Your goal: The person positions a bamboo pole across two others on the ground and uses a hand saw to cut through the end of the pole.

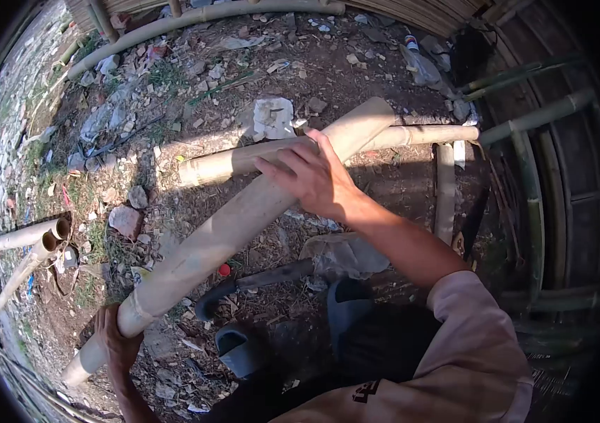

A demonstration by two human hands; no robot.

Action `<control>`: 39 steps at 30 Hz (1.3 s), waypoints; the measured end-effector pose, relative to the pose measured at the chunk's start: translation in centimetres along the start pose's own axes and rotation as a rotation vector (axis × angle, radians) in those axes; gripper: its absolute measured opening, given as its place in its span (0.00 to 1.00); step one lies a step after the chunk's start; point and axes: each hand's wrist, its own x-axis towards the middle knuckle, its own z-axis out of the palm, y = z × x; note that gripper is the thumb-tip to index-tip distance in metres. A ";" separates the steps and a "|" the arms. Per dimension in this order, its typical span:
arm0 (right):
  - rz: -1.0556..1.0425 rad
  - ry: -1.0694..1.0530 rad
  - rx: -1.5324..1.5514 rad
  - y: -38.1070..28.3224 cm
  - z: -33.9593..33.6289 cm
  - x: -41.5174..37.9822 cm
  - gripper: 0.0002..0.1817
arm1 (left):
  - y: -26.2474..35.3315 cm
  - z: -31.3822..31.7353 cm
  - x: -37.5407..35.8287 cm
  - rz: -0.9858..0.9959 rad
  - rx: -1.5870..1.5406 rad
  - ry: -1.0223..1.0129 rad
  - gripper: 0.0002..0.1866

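Note:
A thick pale bamboo pole [205, 243] slants across the view from lower left to upper right. Near its lower end, my left hand [117, 342] is wrapped around it just below a node. Closer to the upper end, my right hand [314, 180] lies over the top with its fingers curved round the pole. Beneath that upper part, a thinner bamboo pole [423, 135] lies crosswise, its left end [208, 169] in sunlight. A machete-like tool with a dark curved handle [215, 299] rests on the ground by my feet, partly under clear plastic [346, 255].
Two hollow bamboo poles [32, 240] end at the left. Rocks [125, 221], a white block [272, 118] and wood chips litter the ground. A bamboo rail [201, 17] runs along the back. Bamboo framing [533, 204] stands at the right. A plastic bottle [413, 46] lies far off.

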 end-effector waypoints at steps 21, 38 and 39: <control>1.069 0.139 -0.104 13.9 7.3 -22.7 0.27 | 22.0 20.3 19.7 0.503 -0.079 -0.479 0.59; 1.660 -0.361 0.101 18.9 9.3 -29.1 0.21 | 32.0 29.5 19.4 0.386 0.057 -0.724 0.51; 1.676 -0.378 0.101 18.0 8.6 -29.0 0.21 | 32.3 29.3 19.7 0.372 0.073 -0.746 0.51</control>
